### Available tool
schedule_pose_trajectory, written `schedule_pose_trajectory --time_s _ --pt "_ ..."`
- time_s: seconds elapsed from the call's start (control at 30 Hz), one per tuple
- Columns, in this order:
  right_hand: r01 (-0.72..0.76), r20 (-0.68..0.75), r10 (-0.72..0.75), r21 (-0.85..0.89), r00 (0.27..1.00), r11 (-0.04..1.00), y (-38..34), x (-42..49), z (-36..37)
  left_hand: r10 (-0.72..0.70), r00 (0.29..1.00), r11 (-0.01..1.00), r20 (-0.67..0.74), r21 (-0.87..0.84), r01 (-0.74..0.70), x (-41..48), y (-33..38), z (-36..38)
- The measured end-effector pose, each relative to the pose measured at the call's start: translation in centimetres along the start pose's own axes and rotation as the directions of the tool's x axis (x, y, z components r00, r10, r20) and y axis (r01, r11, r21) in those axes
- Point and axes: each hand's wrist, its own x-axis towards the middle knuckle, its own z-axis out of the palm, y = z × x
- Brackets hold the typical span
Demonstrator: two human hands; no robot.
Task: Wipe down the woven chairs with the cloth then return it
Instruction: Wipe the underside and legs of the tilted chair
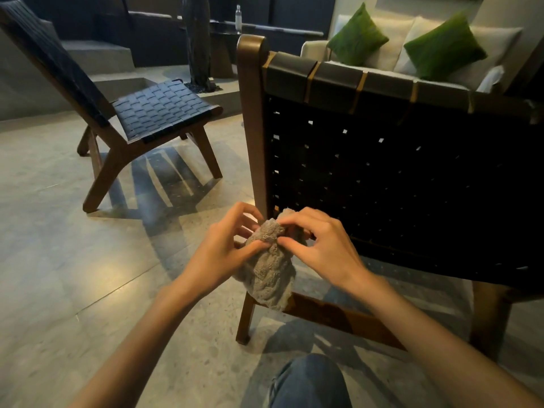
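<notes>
We pinch the top edge of the grey cloth [269, 269] with left hand [219, 248] and right hand [321, 242] | it hangs by the frame edge of the near woven chair [412, 172] | second woven chair [159, 113] well apart, open floor [73, 245] between.

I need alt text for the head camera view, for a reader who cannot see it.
The left hand and right hand pinch a crumpled grey cloth in front of the black woven back of a near chair. A second woven chair stands to the left; a pale sofa with green cushions lies beyond.
</notes>
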Motion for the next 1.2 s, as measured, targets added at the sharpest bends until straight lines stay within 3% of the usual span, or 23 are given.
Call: schedule_pose_trajectory --time_s 0.1,0.23,0.4,0.53,0.63,0.7,0.83,0.93,1.0,1.1,1.2 --pt "-0.057 0.008 0.057 0.207 0.998 0.977 -0.7 0.4 -0.3 0.006 1.0 0.999 -0.005 0.053 -0.006 -0.3 0.4 0.2" --pt "-0.054 -0.022 0.062 0.248 0.998 0.967 -1.3 0.4 -0.8 -0.005 0.999 0.996 0.036 0.089 0.002 -0.8 0.4 0.9" --pt "-0.119 -0.054 0.16 0.453 0.986 0.883 -1.6 0.7 -1.9 0.007 0.998 0.985 0.058 0.173 -0.017 -1.2 -0.2 1.3" --pt "-0.086 -0.024 0.1 0.336 0.995 0.938 -1.9 1.4 -2.8 0.067 0.997 0.954 0.031 0.291 -0.073 -1.2 0.2 1.4" --pt "-0.085 -0.136 0.113 0.193 0.984 0.977 -1.5 1.6 -3.0 -0.022 0.998 0.98 0.064 0.198 0.009 -1.1 0.5 1.1" --pt "-0.131 -0.133 0.145 0.113 0.98 0.985 -1.2 1.3 -2.8 -0.039 0.997 0.97 0.059 0.242 0.024 -1.2 0.2 0.8" --pt "-0.127 -0.115 0.116 -0.095 0.987 0.987 -0.3 0.7 -2.0 0.005 0.993 0.958 -0.114 0.284 0.028 -1.0 -0.3 -0.9" --pt "-0.242 0.015 0.242 0.159 0.97 0.957 -0.5 1.0 -1.6 -0.082 0.981 0.995 -0.178 0.045 0.091 -0.2 0.1 -2.5" --pt "-0.23 0.017 0.232 0.223 0.972 0.947 -0.9 1.5 -1.3 -0.092 0.971 0.996 -0.221 -0.026 0.089 0.7 0.4 -3.2" --pt "-0.197 -0.09 0.241 0.342 0.966 0.919 -2.3 3.0 -1.2 -0.079 0.936 0.997 -0.342 -0.008 0.082 2.4 0.9 -4.2" --pt "-0.146 -0.281 0.308 0.478 0.909 0.866 -4.1 4.8 -1.1 -0.088 0.868 0.995 -0.488 -0.009 0.096 4.8 1.9 -5.2"
